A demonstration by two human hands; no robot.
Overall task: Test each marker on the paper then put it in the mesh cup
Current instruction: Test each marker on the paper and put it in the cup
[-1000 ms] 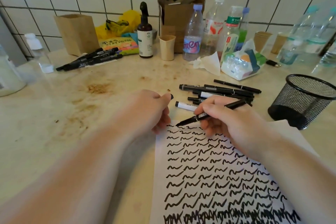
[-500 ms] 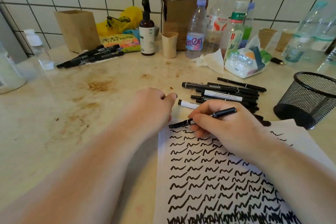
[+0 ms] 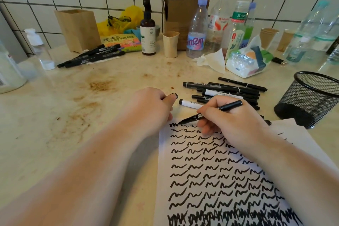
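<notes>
My right hand grips an uncapped black marker, its tip touching the top left corner of the white paper. Rows of black squiggles cover the sheet. My left hand is curled at the paper's top left edge and pinches the marker's black cap. A pile of several black markers lies just beyond my hands. The black mesh cup stands upright at the right; I see no markers inside it.
A second bunch of black markers lies at the back left by a wooden box. Bottles, a paper cup, a brown spray bottle, a cardboard box and tissues line the tiled wall.
My right hand has brought the marker tip down and left onto the paper's top corner, where fresh squiggles now show. My left hand stays put with the cap.
</notes>
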